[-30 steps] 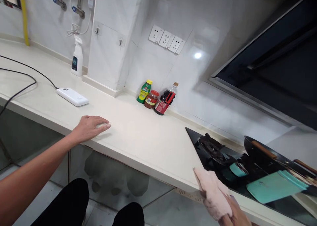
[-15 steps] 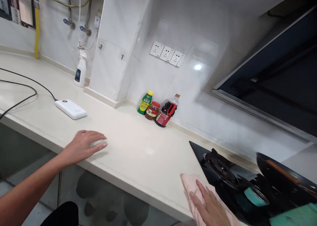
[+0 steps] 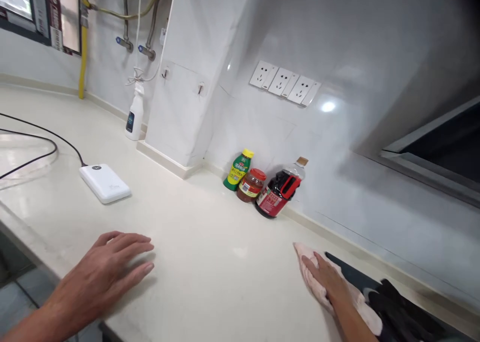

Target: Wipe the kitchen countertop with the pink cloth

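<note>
A pale pink cloth [image 3: 315, 286] lies at the right of a kitchen counter [image 3: 210, 272], along the edge of a black cooktop [image 3: 360, 279], beneath a person's right hand [image 3: 330, 278]. That hand is spread over the fabric; whether its fingers also pinch it cannot be told. The left hand [image 3: 108, 272] holds nothing visible, its fingers loosely extended above or against the pale surface.

Against the back wall, three containers stand close together: a green squeeze bottle [image 3: 237, 172] with a yellow cap, its contents hidden; a red-lidded jar [image 3: 250, 186] filled with something reddish brown; and a large bottle [image 3: 273, 196] with a red handle and tan cap, dark below and clear near the neck. Farther left, a white spray bottle [image 3: 135, 116] stands beside a wall column [image 3: 187, 57], its fill not visible.

A white device [image 3: 105, 183] with a black cable lies on the counter beyond the left hand. On the glossy, light-colored wall are a row of sockets [image 3: 285, 83], blue-handled valves [image 3: 123, 43] and a yellow pipe [image 3: 83, 62]; a window [image 3: 22, 2] shows at upper left, a dark-fronted panel [image 3: 450, 147] at right.
</note>
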The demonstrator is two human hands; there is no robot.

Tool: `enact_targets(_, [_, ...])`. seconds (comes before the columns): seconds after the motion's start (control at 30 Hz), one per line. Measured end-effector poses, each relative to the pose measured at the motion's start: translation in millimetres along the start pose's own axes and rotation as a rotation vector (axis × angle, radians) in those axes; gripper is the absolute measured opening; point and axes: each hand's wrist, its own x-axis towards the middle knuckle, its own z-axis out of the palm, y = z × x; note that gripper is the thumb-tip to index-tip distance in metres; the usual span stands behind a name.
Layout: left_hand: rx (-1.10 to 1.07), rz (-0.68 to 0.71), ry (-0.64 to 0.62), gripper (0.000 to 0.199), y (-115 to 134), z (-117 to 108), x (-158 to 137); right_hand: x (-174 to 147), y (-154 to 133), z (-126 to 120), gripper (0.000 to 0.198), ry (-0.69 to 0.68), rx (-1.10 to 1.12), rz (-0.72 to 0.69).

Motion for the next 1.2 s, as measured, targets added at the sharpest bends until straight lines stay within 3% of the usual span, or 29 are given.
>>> enact_targets(0.13, [-0.019,-0.045,0.007,0.032,3.0,0.3,-1.4,48.8,-53.0,2.8,0.081,-0.092,0.024,0.103])
enact_targets(0.2, [-0.033,-0.093,0.006,0.032,5.9,2.0,-2.1,60.4,-87.4,4.9,0.083,-0.134,0.036,0.087])
enact_targets(0.3, [-0.043,-0.12,0.001,0.031,8.1,4.5,-1.5,62.2,-144.0,5.2,0.079,-0.176,0.063,-0.034])
enact_targets(0.43, [-0.059,-0.021,-0.034,0.031,7.6,3.7,1.9,45.2,-221.4,-4.7,0.083,-0.198,0.101,-0.168])
enact_targets(0.5, [-0.053,-0.031,-0.012,0.029,9.7,2.1,2.9,33.0,-263.0,-13.4,0.081,-0.217,0.143,-0.277])
enact_targets(0.67, [-0.045,-0.083,0.021,0.028,18.0,-0.8,3.1,12.6,-369.7,-33.1,0.078,-0.273,0.262,-0.699])
enact_targets(0.77, [-0.024,-0.07,0.024,0.029,18.4,-1.5,2.5,21.7,-406.4,-37.2,0.072,-0.295,0.295,-0.869])
enact_targets(0.83, [-0.011,-0.065,0.017,0.028,17.1,-1.9,2.1,37.8,-409.8,-36.0,0.066,-0.307,0.293,-0.88])
enact_targets(0.9, [-0.003,-0.063,0.011,0.028,15.1,-2.1,1.8,57.5,-397.7,-32.2,0.066,-0.301,0.277,-0.801])
enact_targets(1.03, [0.022,-0.058,-0.008,0.025,10.0,-1.6,1.3,85.0,-348.8,-19.8,0.07,-0.267,0.227,-0.602])
enact_targets(1.2, [-0.009,-0.069,-0.025,0.024,7.4,0.0,0.8,76.3,-274.8,-1.3,0.064,-0.235,0.2,-0.581])
